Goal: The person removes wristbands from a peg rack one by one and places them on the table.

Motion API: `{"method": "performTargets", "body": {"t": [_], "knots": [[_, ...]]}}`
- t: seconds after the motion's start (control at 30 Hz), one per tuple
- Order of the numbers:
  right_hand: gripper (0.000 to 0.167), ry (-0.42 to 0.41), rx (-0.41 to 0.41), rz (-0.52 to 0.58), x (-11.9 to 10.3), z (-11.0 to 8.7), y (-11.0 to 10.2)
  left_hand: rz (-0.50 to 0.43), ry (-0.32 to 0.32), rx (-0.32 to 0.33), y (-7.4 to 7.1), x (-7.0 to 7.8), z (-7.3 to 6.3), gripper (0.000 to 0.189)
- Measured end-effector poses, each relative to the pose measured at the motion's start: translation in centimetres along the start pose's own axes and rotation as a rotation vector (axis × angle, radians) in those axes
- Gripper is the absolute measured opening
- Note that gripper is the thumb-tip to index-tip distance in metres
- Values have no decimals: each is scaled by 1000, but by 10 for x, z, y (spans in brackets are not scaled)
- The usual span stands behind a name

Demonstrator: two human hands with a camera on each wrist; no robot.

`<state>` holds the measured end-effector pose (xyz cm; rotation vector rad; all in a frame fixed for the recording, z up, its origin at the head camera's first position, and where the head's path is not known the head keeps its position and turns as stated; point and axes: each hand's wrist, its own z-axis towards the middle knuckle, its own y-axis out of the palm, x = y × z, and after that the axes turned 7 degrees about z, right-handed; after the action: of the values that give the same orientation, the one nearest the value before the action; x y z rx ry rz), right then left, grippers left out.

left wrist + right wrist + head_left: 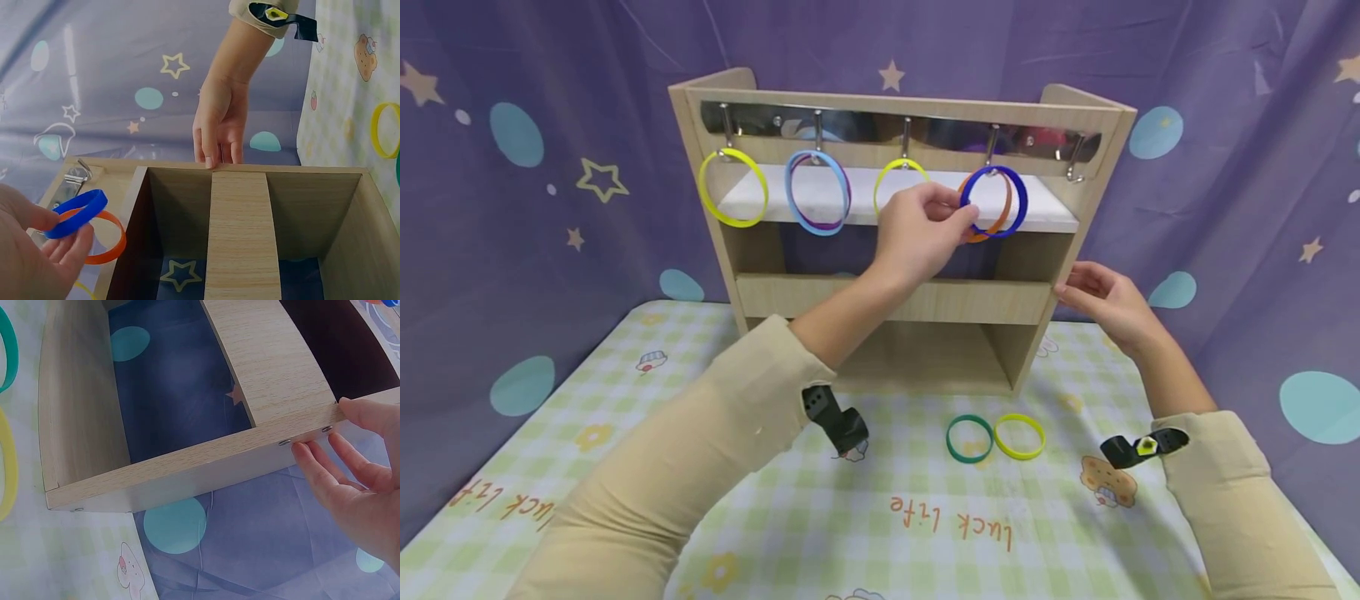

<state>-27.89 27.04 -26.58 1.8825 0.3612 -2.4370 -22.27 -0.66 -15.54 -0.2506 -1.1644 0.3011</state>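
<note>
My left hand (917, 229) pinches a dark blue silicone wristband (1026, 200) between thumb and fingers. The band overlaps the fourth hook (994, 137) of a wooden rack (895, 298). Just behind it an orange wristband (977, 237) hangs; in the left wrist view the orange band (119, 240) lies right by my fingertips. Against the rack's right side rests my right hand (1108, 304). Its thumb touches the front edge and its fingers lie along the outer side panel (206, 475) in the right wrist view.
A yellow band (766, 187), a light blue band (790, 196) over a purple one, and another yellow band (877, 196) hang on the other hooks. The rightmost hook (1075, 162) is bare. A green band (950, 446) and a yellow band (1041, 442) lie on the checked tablecloth.
</note>
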Motion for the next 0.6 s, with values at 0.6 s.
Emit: {"method": "performTargets", "body": {"t": [0.6], "knots": [[26, 7, 19, -64, 0, 1, 1, -385, -187, -157, 4, -17, -10, 26]]}}
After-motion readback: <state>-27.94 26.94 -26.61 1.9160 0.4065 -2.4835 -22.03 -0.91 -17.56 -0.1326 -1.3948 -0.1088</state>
